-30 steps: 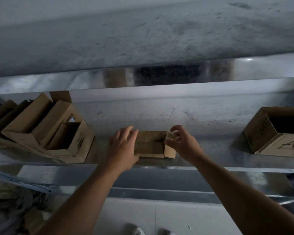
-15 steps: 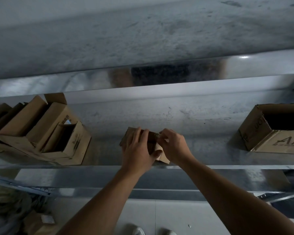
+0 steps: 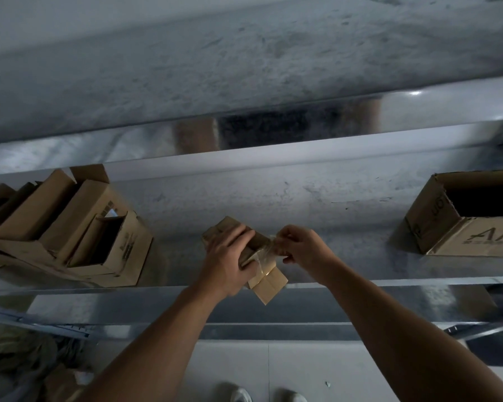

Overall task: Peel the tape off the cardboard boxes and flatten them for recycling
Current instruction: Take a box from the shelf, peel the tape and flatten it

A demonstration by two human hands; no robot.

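Your left hand (image 3: 227, 262): centre of the frame, fingers curled over the top of the small cardboard box (image 3: 269, 284), gripping it.
Your right hand (image 3: 299, 246): just right of the left, fingertips pressed together, pinching 1 strip of clear tape (image 3: 263, 253) that runs from the box's face up to your fingers.
Small cardboard box: centre of the frame, tilted, its lower corner pointing past the front edge of the metal shelf (image 3: 360, 256); whether it rests on the shelf cannot be told.
Open box (image 3: 436, 227): 1, on the shelf at the right edge of the frame, dark printed lettering on its flap.
Stack of opened boxes (image 3: 79, 224): several, leaning together on the shelf at the left of the frame.
Shoes (image 3: 241, 396): 2, pale, at the bottom centre.
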